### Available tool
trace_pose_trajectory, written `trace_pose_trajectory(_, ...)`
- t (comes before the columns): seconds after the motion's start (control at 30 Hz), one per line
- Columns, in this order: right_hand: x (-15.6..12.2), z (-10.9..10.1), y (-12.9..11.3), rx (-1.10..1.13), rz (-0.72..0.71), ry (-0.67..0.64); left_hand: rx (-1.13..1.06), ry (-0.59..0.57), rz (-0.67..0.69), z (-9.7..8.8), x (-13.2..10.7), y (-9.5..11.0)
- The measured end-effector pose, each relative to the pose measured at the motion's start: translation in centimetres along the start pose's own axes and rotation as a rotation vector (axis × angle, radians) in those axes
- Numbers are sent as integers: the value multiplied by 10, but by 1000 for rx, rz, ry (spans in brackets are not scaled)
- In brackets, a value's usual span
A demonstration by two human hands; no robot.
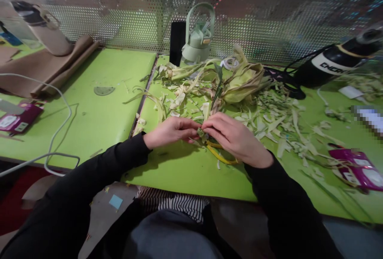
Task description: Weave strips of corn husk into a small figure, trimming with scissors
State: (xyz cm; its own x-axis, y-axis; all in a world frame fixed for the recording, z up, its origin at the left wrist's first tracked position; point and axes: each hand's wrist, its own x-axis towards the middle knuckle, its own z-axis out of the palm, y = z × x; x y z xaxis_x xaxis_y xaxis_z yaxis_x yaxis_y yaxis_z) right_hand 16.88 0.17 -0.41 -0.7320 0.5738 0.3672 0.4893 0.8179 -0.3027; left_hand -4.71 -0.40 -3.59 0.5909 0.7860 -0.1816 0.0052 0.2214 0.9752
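Both hands meet above the near part of the green table (179, 175). My left hand (173, 131) pinches one side of a small bundle of corn husk (202, 134), and my right hand (235, 136) pinches it from the other side. Fingers cover most of the bundle. Beneath my right hand lies a yellow looped handle (223, 158), perhaps of scissors; the rest of it is hidden. Just beyond the hands, a large bunch of corn husks (243, 83) lies among loose husk strips (185, 95).
A pale green bottle (197, 41) stands by the perforated screen (128, 23), beside a dark phone-like slab (177, 41). Black scissors (289, 85) lie near a black bottle (332, 61). Purple power strips (357, 167) sit at both sides. A white cable (67, 107) crosses the left.
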Motion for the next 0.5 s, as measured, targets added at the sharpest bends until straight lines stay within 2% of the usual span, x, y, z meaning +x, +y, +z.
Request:
trace_pose_trajectory(0.13,-1,-2,2,2,-16,-80,44,18,-16,4,0,-2)
trace_pose_trajectory(0.33,0,10,-11,48,109,25,54,52,18,7,-1,0)
trace_pose_trajectory(0.5,1,6,-14,26,74,120,-157,94,-31,3,0,2)
